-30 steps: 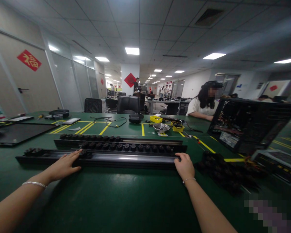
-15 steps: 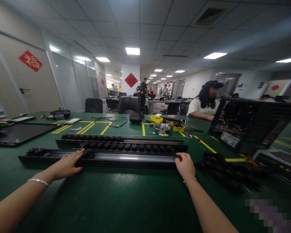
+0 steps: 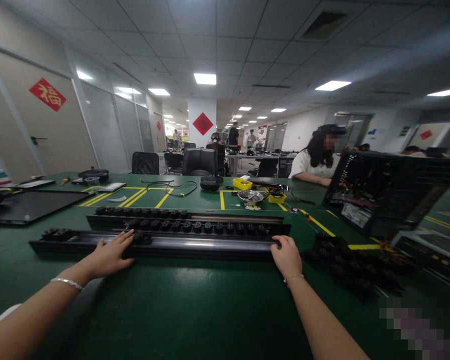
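Observation:
A long black channel-shaped rail [image 3: 210, 244] lies crosswise on the green table in front of me. My left hand [image 3: 110, 257] is over its left part with fingers outstretched, touching a small black block [image 3: 140, 238] that sits in the channel. At the rail's right end, my right hand [image 3: 288, 256] has its fingers curled over the edge. More black blocks [image 3: 56, 233] sit in the left end of the channel. Just behind, other rails carry rows of round-faced black blocks [image 3: 197, 227]. The undersides of both hands are hidden.
A dark heap of black parts [image 3: 350, 265] lies to the right, beside an open computer case [image 3: 390, 195]. Farther back are a metal bowl [image 3: 250, 197] and yellow bins [image 3: 242, 184]. A flat black panel [image 3: 33, 206] lies at left. A co-worker [image 3: 318, 157] sits across the table.
My left hand has slid a little to the right along the rail, and the black block at its fingertips has shifted right with it. My right hand stays at the rail's end.

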The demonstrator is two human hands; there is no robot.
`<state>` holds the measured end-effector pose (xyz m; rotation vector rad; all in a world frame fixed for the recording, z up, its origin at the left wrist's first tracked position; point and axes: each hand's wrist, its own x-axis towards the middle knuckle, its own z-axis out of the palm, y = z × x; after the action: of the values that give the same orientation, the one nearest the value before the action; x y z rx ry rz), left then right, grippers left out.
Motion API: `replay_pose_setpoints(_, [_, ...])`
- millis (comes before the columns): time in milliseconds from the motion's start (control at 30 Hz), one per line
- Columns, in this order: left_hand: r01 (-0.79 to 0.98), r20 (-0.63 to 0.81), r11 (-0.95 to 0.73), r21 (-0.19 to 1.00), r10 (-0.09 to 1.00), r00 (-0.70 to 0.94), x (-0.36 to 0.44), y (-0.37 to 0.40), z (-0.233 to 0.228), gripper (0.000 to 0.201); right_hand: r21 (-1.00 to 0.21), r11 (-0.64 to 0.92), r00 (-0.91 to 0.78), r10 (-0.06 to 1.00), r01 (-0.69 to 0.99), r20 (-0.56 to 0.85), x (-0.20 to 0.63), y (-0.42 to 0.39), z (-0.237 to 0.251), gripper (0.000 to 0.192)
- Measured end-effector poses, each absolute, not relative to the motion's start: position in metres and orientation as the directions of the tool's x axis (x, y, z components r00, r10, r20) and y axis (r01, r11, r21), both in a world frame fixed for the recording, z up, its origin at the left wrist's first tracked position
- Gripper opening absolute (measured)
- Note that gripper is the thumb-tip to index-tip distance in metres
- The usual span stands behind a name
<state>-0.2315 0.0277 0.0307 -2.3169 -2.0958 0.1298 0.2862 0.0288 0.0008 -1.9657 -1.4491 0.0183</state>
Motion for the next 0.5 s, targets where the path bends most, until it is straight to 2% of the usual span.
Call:
replay_pose_setpoints(233, [0.998,-0.018,-0.058,-0.003,0.998,0.058,-0.230,0.031,0.027,0.078,-0.527,-0.137,0.374,0.848,0.839,0.375,0.287,0.029,0.001,0.035])
replay_pose_setpoints(500, [0.994,0.068,0.086,0.067,0.993,-0.091,-0.220,0.036,0.013,0.075,-0.539,-0.137,0.375,0.854,0.831,0.361,0.288,0.029,0.001,0.035])
